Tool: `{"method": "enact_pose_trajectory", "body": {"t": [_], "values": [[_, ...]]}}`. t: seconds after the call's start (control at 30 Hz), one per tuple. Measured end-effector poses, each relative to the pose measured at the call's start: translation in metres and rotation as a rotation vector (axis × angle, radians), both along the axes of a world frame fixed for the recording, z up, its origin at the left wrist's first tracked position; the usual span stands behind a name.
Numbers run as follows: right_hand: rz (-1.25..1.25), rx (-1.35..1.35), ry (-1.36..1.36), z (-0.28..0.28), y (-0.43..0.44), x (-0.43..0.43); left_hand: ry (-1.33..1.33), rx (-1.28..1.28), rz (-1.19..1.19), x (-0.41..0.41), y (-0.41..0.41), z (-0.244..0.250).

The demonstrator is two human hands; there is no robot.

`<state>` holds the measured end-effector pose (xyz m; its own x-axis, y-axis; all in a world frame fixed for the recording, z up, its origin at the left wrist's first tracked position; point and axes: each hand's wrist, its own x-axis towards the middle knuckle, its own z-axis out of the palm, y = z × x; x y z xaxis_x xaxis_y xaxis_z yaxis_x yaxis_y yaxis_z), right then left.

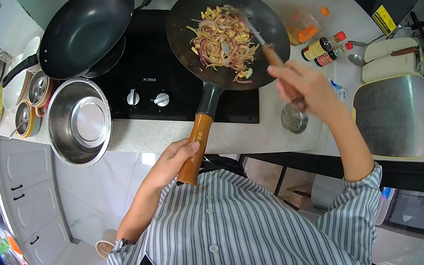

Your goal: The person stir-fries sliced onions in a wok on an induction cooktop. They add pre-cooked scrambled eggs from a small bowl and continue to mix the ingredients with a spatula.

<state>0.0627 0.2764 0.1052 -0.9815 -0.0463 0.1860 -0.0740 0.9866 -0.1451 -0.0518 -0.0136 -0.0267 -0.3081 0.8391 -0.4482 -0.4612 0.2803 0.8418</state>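
A dark wok (263, 70) is over the right part of the black glass cooktop (144, 63). In it lies a heap of fried noodles (224, 43) with onion strips and bits of egg. My left hand (174, 160) is closed around the wok's wooden handle (194, 146) near its lower end. My right hand (306, 87), at the wok's right side, grips the wooden handle of a metal spatula (272, 54). The spatula's metal end reaches into the noodles at their upper right; its tip is partly hidden there.
A second black wok (87, 29) and a steel basin (54, 116) are at the left, beside seasoning bowls (22, 119). Sauce bottles (317, 49), an oil bottle (301, 28) and a small glass bowl (294, 119) stand right. Farther right is a cutting board (393, 115).
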Motion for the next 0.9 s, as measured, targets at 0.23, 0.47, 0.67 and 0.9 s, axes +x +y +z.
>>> {"method": "enact_pose_trajectory", "body": {"t": [0.23,0.47,0.67,0.9], "values": [[-0.016,-0.142,0.174,0.032,-0.003,0.027,-0.041,-0.026,0.092,0.006,-0.003,0.004],[-0.738,-0.812,0.43,0.047,0.067,0.03,-0.116,-0.028,0.189,0.014,-0.001,0.003],[-0.746,-1.289,0.376,-0.018,0.116,0.015,-0.153,-0.029,0.288,0.018,-0.001,-0.005],[-0.281,-1.067,0.359,0.02,0.104,0.015,-0.097,-0.087,0.345,0.024,-0.002,0.0]]}}
